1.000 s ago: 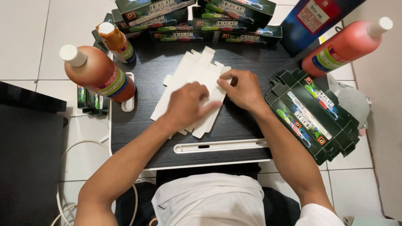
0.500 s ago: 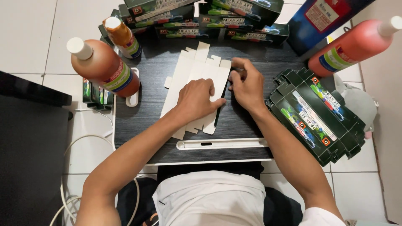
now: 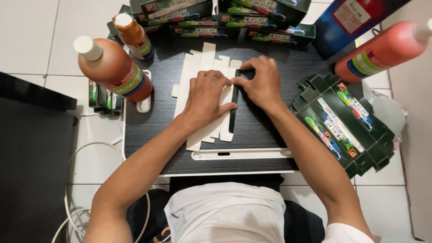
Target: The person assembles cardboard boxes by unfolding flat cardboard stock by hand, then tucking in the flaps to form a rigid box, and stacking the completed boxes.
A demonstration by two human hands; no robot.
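Observation:
A flat, unfolded white cardboard box blank [image 3: 194, 76] lies printed side down on the small black table [image 3: 265, 135]. My left hand [image 3: 204, 100] presses flat on the middle of the blank. My right hand [image 3: 260, 81] rests at its right edge, fingertips pushing a narrow dark green flap [image 3: 232, 114] up and over along the fold. Neither hand grips anything else.
A stack of flat green box blanks [image 3: 344, 123] lies at the table's right edge. Assembled green boxes [image 3: 216, 13] line the far edge. Orange bottles stand at left [image 3: 114, 69], back left [image 3: 132, 29] and right [image 3: 382, 49]. White tile floor surrounds the table.
Both hands shifted on the blank; the right hand moved to its right edge and folded the long side flap inward, showing its green printed face.

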